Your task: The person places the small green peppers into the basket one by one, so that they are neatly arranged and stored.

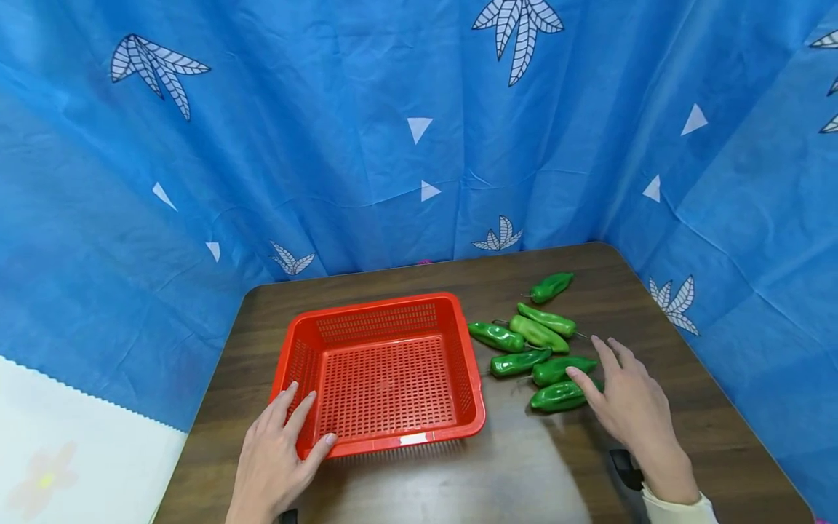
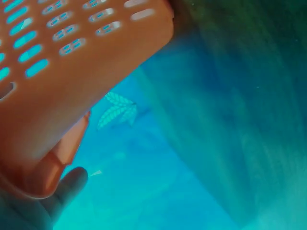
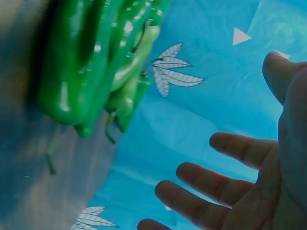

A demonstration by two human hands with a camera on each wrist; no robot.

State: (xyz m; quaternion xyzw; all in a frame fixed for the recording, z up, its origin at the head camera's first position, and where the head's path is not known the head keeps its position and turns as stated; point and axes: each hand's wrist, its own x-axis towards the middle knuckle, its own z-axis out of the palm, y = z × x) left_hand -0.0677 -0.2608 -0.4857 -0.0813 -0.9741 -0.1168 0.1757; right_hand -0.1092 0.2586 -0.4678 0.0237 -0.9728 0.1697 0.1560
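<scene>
An oblong red plastic basket point(image 1: 473, 378) with perforated walls and floor stands on the table, nothing in it. At its front left corner is my left hand point(image 1: 275, 451), fingers spread over the rim and thumb by the front edge. The left wrist view shows a fingertip point(image 2: 76, 179) beside the basket's rim point(image 2: 72, 139). Several green peppers point(image 1: 563, 370) lie in a loose group right of the basket. My right hand point(image 1: 631, 400) hovers at the group's right side, fingers spread, covering the end of the nearest pepper point(image 1: 556, 397). In the right wrist view its fingers point(image 3: 211, 191) hold nothing.
The brown wood-grain table point(image 1: 511, 466) has a bright glare in front. One pepper point(image 1: 551, 287) lies apart at the back. A blue patterned curtain point(image 1: 366, 182) hangs behind the table and along its sides. A pale cloth point(image 1: 78, 437) hangs at the left.
</scene>
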